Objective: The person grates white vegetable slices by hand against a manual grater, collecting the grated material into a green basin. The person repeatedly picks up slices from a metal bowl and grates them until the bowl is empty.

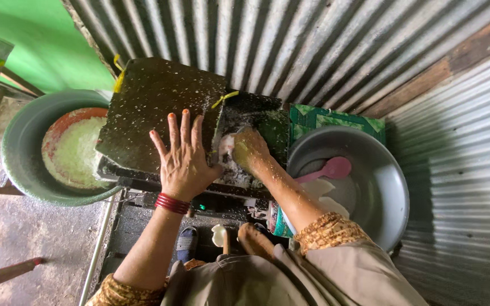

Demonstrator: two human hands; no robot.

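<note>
soft daylight, sharp, edges warped

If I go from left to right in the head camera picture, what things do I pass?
Green basin with white shreds → dark machine cover under the left hand → right hand → pink spoon → grey metal bowl.

In front of me stands the grating machine, its back against the corrugated wall. My left hand lies flat on its lid; my right hand is in the opening just right of the lid. A basin holding a bowl of gratings sits to the left. A metal basin sits to the right, a scoop inside it.
</note>
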